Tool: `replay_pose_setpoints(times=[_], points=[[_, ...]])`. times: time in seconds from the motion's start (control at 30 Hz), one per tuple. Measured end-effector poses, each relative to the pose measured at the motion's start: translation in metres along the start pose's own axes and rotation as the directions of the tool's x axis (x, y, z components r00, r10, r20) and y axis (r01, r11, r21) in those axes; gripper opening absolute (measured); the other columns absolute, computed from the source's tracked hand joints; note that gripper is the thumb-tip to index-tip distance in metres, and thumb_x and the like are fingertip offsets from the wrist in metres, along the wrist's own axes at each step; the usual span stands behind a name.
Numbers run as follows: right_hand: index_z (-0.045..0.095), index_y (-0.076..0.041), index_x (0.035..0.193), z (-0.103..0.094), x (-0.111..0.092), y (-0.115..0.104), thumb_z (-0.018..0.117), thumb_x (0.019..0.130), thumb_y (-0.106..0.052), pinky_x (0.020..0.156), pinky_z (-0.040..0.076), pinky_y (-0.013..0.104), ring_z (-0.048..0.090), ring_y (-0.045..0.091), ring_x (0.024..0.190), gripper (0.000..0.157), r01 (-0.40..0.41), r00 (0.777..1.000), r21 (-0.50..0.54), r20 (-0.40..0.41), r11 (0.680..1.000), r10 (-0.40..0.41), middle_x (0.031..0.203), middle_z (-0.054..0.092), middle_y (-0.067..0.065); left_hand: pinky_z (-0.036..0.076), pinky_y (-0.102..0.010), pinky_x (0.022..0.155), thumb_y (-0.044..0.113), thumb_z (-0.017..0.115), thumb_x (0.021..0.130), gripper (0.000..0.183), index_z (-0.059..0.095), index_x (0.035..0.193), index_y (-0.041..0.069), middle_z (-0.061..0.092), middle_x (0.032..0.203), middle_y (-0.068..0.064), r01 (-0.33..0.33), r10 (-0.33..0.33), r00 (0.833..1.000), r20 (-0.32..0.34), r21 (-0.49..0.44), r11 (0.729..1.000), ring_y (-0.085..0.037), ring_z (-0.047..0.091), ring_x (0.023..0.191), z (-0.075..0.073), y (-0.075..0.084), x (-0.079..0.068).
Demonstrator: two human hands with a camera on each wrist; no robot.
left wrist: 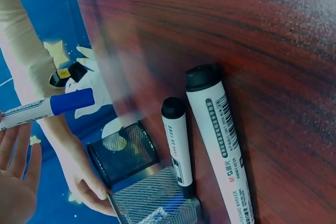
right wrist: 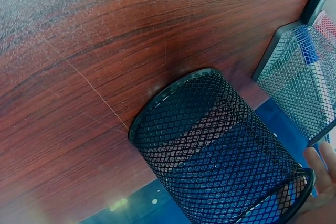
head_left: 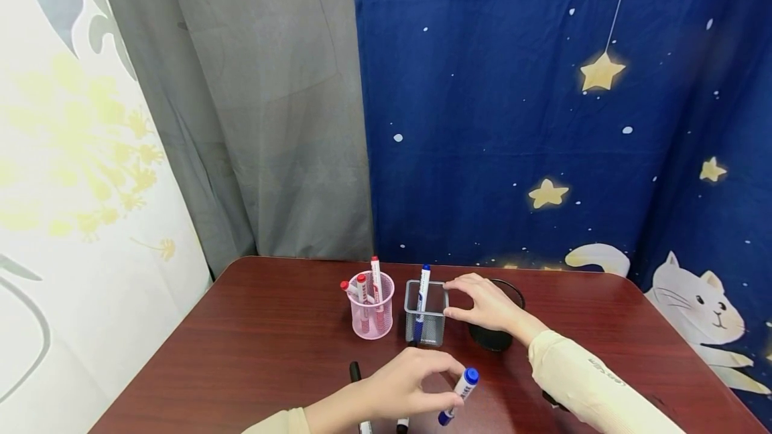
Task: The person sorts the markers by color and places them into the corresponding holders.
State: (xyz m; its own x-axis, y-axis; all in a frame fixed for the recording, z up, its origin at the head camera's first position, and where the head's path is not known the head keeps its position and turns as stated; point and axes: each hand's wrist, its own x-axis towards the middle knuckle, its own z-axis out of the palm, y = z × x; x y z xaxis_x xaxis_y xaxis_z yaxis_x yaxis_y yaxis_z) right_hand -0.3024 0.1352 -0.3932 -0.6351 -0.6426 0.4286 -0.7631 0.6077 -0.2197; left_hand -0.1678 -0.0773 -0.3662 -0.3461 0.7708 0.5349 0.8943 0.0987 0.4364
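Observation:
My left hand [head_left: 410, 384] pinches a blue-capped whiteboard marker [head_left: 463, 390] above the front of the table. In the left wrist view the marker's blue cap [left wrist: 72, 101] points away from the fingers. My right hand [head_left: 491, 303] reaches to the grey mesh pen holder [head_left: 431, 333], its thumb and fingertips at the holder's right rim. The fingers look relaxed and spread. Another blue marker [head_left: 423, 290] stands upright inside that holder. Under the right hand is a black round mesh pen holder [right wrist: 210, 145], partly hidden by the hand in the head view.
Left of the grey holder, a pink mesh cup [head_left: 372, 327] holds several red markers. Two black-capped markers lie on the table: a thicker one [left wrist: 218, 135] and a thinner one [left wrist: 178, 142] near the grey holder. Curtains hang behind the wooden table [head_left: 259, 327].

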Motion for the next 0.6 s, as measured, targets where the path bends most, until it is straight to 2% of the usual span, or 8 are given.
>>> replay_pose_setpoints(times=[0.1, 0.3, 0.53, 0.6], points=[[0.061, -0.011, 0.116, 0.000, 0.000, 0.000, 0.061, 0.082, -0.049, 0.091, 0.038, 0.045, 0.049, 0.023, 0.112, 0.051, -0.001, 1.000, -0.002, 0.000, 1.000, 0.001, 0.115, 0.059, 0.003, 0.043, -0.012, 0.078, 0.011, 0.067, 0.083, 0.017, 0.061, 0.099, 0.008, 0.065, 0.090, 0.001, 0.005, -0.005, 1.000, -0.020, -0.002, 1.000, 0.009, 0.054, 0.089, -0.002, 0.000, 0.001], [0.061, -0.011, 0.117, -0.001, -0.001, -0.001, 0.061, 0.083, -0.048, 0.091, 0.039, 0.046, 0.049, 0.023, 0.111, 0.050, -0.014, 1.000, 0.007, 0.013, 1.000, 0.014, 0.115, 0.059, 0.004, 0.046, -0.017, 0.076, 0.008, 0.067, 0.083, 0.018, 0.061, 0.099, 0.007, 0.067, 0.088, 0.000, 0.060, -0.062, 0.997, -0.038, -0.054, 0.997, 0.006, 0.056, 0.087, -0.007, -0.001, 0.002], [0.061, -0.011, 0.116, -0.001, -0.001, -0.002, 0.063, 0.082, -0.046, 0.091, 0.039, 0.046, 0.049, 0.023, 0.111, 0.048, -0.011, 1.000, 0.007, 0.011, 1.000, 0.011, 0.115, 0.059, 0.003, 0.046, -0.016, 0.074, 0.001, 0.067, 0.080, 0.017, 0.061, 0.096, 0.001, 0.066, 0.083, -0.005, 0.066, -0.068, 0.995, -0.067, -0.028, 0.997, 0.001, 0.059, 0.083, -0.022, 0.019, 0.008], [0.061, -0.011, 0.116, -0.001, -0.001, -0.002, 0.063, 0.082, -0.045, 0.091, 0.039, 0.046, 0.049, 0.023, 0.111, 0.048, -0.007, 1.000, 0.007, 0.009, 1.000, 0.007, 0.115, 0.059, 0.003, 0.045, -0.015, 0.072, 0.004, 0.066, 0.082, 0.016, 0.062, 0.097, 0.003, 0.066, 0.084, -0.002, 0.079, -0.080, 0.994, -0.077, -0.018, 0.997, 0.002, 0.057, 0.082, -0.022, 0.015, 0.007]])
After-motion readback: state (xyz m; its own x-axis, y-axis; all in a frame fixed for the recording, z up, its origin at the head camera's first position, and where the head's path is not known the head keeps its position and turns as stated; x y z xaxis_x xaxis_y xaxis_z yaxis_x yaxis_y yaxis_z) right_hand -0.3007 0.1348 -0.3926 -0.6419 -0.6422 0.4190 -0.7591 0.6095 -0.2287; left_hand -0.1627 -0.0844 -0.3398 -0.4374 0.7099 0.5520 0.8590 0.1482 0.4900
